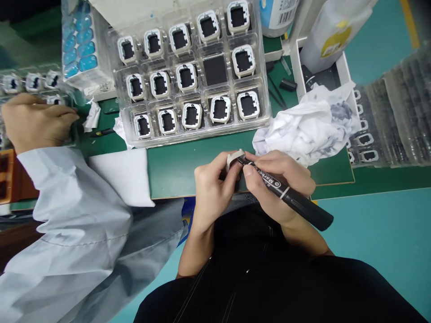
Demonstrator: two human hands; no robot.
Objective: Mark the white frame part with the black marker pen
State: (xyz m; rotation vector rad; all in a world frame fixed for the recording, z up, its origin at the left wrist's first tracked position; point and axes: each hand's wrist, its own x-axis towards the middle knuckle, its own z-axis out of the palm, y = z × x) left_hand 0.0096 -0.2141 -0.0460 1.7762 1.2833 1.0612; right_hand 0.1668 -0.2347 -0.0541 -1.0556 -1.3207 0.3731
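The green bench (175,161) spans the middle of the frame. From the left edge comes a co-worker's grey sleeve (74,215), with that person's hand (40,121) over more parts at upper left. The tray (202,133) sits at upper centre; its pockets keep the white-rimmed frames (191,115) apart and facing up, probably so that none rub. Nested trays (400,103) stand at the right edge, likely packed so to save room. At upper right a bottle (326,40) leans in a box (348,72), which seems to stop it toppling. Below it lies a crumpled, stained rag (303,125), within easy reach of the right hand. A white pad (124,175) overhangs the bench's near edge at left of centre.

The left hand (213,188) is nearly closed at centre, thumb and forefinger pinching a pale frame (232,158), apparently to steady it. The right hand (279,179) is curled round a black marker (296,202), gripped low like a pen, presumably for fine control. The marker's tip is at the held frame; whether they touch, I cannot tell. A small black cap (288,85) lies above the rag.
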